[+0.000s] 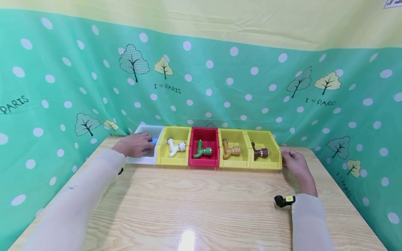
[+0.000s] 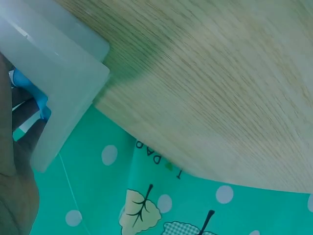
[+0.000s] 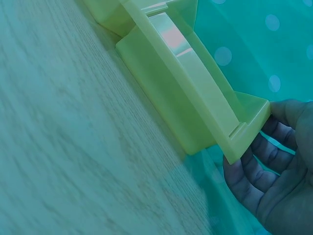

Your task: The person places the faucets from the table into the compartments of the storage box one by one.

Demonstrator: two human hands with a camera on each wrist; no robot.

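Note:
My left hand (image 1: 136,144) reaches into the whitish bin (image 1: 142,160) at the left end of a row. Its fingers are around a blue tap (image 1: 153,141), mostly hidden by the hand; in the left wrist view blue parts (image 2: 30,88) show between the fingers and the bin wall. At the row's right end, my right hand (image 1: 296,164) holds the outer side of a yellow bin (image 1: 275,161), its fingertips on the edge in the right wrist view. That bin contains a dark maroon tap (image 1: 260,152).
Between the end bins, a white tap (image 1: 174,147) and a tan tap (image 1: 230,150) lie in yellow bins, and a green tap (image 1: 201,150) in a red bin (image 1: 204,134). The row stands at the back of a wooden table (image 1: 201,198), before a green dotted curtain (image 1: 220,87).

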